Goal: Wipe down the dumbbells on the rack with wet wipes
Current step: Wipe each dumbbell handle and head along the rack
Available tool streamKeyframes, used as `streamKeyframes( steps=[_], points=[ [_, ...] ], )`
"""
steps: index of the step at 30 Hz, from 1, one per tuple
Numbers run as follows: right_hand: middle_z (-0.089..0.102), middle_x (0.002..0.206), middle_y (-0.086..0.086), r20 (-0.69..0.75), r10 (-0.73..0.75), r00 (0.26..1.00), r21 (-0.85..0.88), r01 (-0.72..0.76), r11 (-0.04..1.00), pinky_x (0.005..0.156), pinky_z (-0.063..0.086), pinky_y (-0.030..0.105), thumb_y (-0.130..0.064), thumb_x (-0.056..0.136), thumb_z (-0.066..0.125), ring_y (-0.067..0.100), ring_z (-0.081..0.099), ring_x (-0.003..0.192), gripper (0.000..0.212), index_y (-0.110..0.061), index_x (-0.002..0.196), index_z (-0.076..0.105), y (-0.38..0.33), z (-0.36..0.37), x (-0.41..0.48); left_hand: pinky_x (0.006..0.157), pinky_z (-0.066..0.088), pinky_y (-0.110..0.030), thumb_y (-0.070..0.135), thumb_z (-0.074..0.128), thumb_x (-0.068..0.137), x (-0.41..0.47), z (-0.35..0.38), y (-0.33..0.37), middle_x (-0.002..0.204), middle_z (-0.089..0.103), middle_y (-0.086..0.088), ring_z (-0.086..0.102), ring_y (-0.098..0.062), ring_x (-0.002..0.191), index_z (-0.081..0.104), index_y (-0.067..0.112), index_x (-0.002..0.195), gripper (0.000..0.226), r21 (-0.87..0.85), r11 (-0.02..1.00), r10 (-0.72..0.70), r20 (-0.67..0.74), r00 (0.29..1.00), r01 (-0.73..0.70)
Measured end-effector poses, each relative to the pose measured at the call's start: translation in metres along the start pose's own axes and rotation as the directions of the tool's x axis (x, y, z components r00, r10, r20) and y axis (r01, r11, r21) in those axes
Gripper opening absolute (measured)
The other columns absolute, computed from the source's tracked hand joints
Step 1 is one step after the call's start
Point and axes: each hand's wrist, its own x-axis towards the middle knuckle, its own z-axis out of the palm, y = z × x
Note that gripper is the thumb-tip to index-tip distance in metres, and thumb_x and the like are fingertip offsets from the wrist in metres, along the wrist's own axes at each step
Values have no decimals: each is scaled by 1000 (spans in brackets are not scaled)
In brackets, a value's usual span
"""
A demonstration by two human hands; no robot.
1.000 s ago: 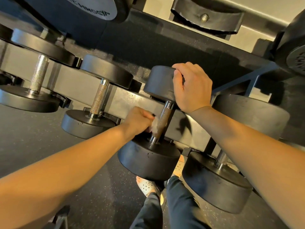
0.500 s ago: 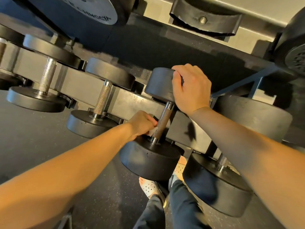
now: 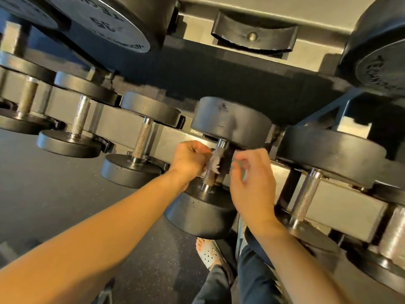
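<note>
Dumbbell (image 3: 230,121) mid-frame on rack (image 3: 175,137). Handle (image 3: 221,145) runs from upper head down to lower head, slightly slanted. Left hand (image 3: 189,160) just left of handle, fingers curled, pinching wipe (image 3: 213,164) against handle's middle. Right hand (image 3: 252,185) just right of handle, fingers loosely bent, nothing visibly held, blurred. Left nearer, touching through wipe. Change: right hand gripped upper head half second ago, now off it, lowered beside handle.

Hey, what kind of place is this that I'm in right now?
Most likely a gym's free-weight area. Black dumbbells sit in a row on a metal rack, bigger weights with printed lettering are stored above, and the floor looks like dark speckled rubber.
</note>
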Motion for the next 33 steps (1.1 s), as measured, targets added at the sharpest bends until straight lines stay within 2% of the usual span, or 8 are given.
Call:
streamKeyframes(
  steps=[3, 9, 16, 20, 24, 27, 29, 33],
  points=[
    [60, 104, -19, 195, 297, 935, 261, -341, 903, 75, 53, 18, -28, 95, 70, -2, 64, 87, 20, -35, 111, 61, 9, 25, -1, 77, 58, -52, -19, 56, 91, 5, 12, 1, 69, 66, -4, 61, -31, 73, 66, 12, 64, 42, -26, 1000, 0, 46, 999, 1],
    [74, 80, 6, 166, 602, 781, 404, -611, 681, 74, 63, 46, -11, 91, 72, 27, 73, 79, 11, -17, 81, 72, 14, 64, 24, 80, 62, -45, -11, 59, 94, 5, 5, -6, 94, 73, -20, 69, -32, 84, 73, 8, 80, 27, -37, 996, 89, 84, 992, -86],
    [65, 89, 11, 233, 835, 499, 721, -665, 197, 57, 53, 24, 5, 92, 62, 18, 64, 70, 17, -11, 96, 64, 24, 71, 59, 71, 46, -25, 16, 54, 102, -6, -9, -28, 102, 70, 1, 66, -19, 95, 69, 22, 109, 18, 550, 805, 136, 192, 972, -221],
    [65, 84, 7, 208, 776, 595, 604, -702, 377, 74, 52, 34, -12, 98, 61, 21, 61, 80, 24, -13, 74, 62, 22, 79, 58, 80, 52, -31, 34, 54, 103, -23, -28, -46, 108, 73, -1, 67, -20, 97, 70, 23, 120, 26, 627, 720, 118, 311, 943, -297],
    [60, 76, 18, 259, 565, 784, 270, -620, 737, 66, 48, 29, 2, 92, 57, 21, 56, 72, 14, 10, 84, 66, 38, 70, 29, 73, 49, -37, 35, 40, 99, -39, -31, -70, 80, 71, -3, 62, -21, 79, 75, 18, 87, 40, 615, 662, 357, 245, 902, -429],
    [65, 73, 14, 454, 473, 755, 72, -561, 825, 66, 52, 31, 1, 92, 58, 18, 59, 67, 16, 6, 86, 73, 45, 63, 20, 71, 43, -38, 26, 39, 91, -42, -25, -82, 71, 64, -3, 53, -16, 73, 68, 12, 70, 39, 562, 684, 499, 105, 860, -465],
    [65, 75, 12, 455, 535, 712, 71, -627, 775, 64, 52, 29, -1, 93, 58, 17, 58, 65, 15, 1, 91, 73, 41, 59, 30, 69, 40, -35, 25, 38, 90, -42, -24, -85, 71, 63, -1, 52, -15, 73, 67, 12, 70, 38, 531, 712, 512, 58, 857, -460],
    [63, 90, 4, 423, 702, 573, 578, -767, 277, 73, 54, 28, 4, 94, 56, 12, 58, 72, 23, -8, 110, 66, 33, 53, 55, 70, 37, -31, 29, 35, 88, -42, -25, -88, 71, 63, 2, 53, -14, 74, 66, 15, 69, 39, 515, 722, 513, 50, 857, -462]
  ],
)
